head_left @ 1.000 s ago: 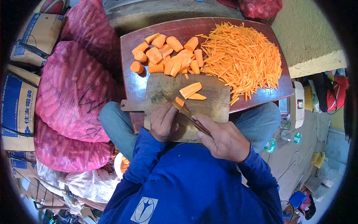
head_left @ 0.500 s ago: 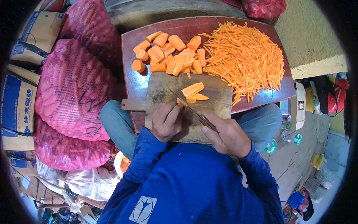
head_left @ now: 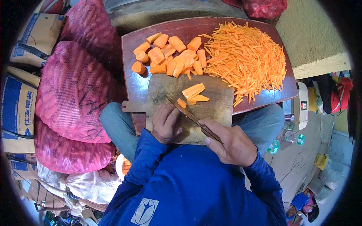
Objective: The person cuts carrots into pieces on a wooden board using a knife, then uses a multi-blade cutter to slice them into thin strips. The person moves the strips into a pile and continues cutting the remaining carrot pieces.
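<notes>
The right hand [head_left: 230,143] grips a slim dark knife [head_left: 190,115] beside the left hand's [head_left: 166,123] curled fingers, bright-orange carrot slices [head_left: 193,91] just beyond on a worn wooden board [head_left: 215,109].

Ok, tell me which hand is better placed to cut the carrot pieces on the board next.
Likely the right hand: it holds the knife, blade beside the carrot pieces on the cutting board. The left hand holds no knife.

Around my cutting board [head_left: 211,124], carrot chunks [head_left: 156,55] lie beyond its left part, carrot sticks [head_left: 252,56] beyond its right; sacks [head_left: 75,94] stand to its left, bottles [head_left: 290,137] to its right.
</notes>
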A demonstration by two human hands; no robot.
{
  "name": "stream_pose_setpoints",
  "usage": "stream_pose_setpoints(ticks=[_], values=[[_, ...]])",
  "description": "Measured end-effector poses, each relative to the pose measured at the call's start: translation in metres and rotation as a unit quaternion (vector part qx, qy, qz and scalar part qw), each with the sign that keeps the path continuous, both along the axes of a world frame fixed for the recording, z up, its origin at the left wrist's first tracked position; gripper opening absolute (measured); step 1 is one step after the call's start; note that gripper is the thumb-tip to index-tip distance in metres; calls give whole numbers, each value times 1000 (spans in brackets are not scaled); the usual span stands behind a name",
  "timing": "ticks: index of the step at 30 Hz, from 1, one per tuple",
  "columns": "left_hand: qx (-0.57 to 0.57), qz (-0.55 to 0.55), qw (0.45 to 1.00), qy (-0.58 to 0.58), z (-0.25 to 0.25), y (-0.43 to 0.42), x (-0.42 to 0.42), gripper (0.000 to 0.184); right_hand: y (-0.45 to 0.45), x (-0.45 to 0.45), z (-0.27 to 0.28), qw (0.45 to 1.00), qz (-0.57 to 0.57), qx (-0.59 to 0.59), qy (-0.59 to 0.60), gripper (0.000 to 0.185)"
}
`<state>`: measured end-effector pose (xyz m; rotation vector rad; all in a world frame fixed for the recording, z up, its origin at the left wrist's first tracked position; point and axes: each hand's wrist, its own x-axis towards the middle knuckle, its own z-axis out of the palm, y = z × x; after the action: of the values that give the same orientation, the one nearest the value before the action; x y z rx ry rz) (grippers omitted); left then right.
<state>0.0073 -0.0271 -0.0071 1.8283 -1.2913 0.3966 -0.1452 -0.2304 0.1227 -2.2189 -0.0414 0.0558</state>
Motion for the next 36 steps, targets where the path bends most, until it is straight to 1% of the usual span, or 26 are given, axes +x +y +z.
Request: stream_pose_setpoints(ticks=[2,5,10,12,16,18,19,20,21,22,24,25,26,27,29,30,32,34,36], values=[[3,-4,1000,6,3,1,0,62,-1,1,2,999,3,6,33,49],[4,-5,1000,9,4,2,0,64,0,1,-3,1000,4,-1,6,49],[-8,3,1000,9,3,-1,-2,62,-1,5,-5,1000,12,-13,21,49],[-48,14,999,-22,5,-6,-1,57,-2,7,-9,999,15,-19,21,49],[-41,22,999,-10,7,-6,-2,53,0,12,-20,1000,9,-10,4,46],[-63,18,998,-20,3,-8,-1,48,1,16,-30,1000,4,-19,-5,44],[-64,17,998,-22,0,-10,-1,48,1,21,-37,999,10,-36,25,42],[-67,37,997,-28,-2,-11,-4,43,2,25,-42,997,16,-51,56,40],[-70,56,995,-34,-2,-12,-5,39,4,29,-44,997,15,-49,56,40],[-69,56,995,-36,0,-12,-5,39,5,33,-46,996,16,-55,61,39],[-68,66,995,-30,3,-13,-6,32,4,38,-50,996,16,-61,65,37],[-70,65,995,-33,2,-14,-6,32,2,42,-54,997,7,-38,61,39],[-67,68,995,-2,1,-14,-8,30,0,43,-54,998,-2,-15,58,40],[-64,71,995,28,1,-13,-9,29,-1,43,-53,998,-3,-16,57,40],[-47,80,995,33,3,-12,-8,30,-6,43,-49,990,-26,140,18,41],[-27,89,995,42,4,-10,-9,31,-7,41,-45,990,-25,141,18,41],[-28,79,995,45,3,-13,-6,34,-10,33,-34,970,-99,210,70,39],[-31,69,996,43,3,-17,-5,38,-15,24,-25,967,-109,224,61,36],[-12,97,990,102,4,-19,-7,42,-20,9,-23,910,-189,351,116,34]])
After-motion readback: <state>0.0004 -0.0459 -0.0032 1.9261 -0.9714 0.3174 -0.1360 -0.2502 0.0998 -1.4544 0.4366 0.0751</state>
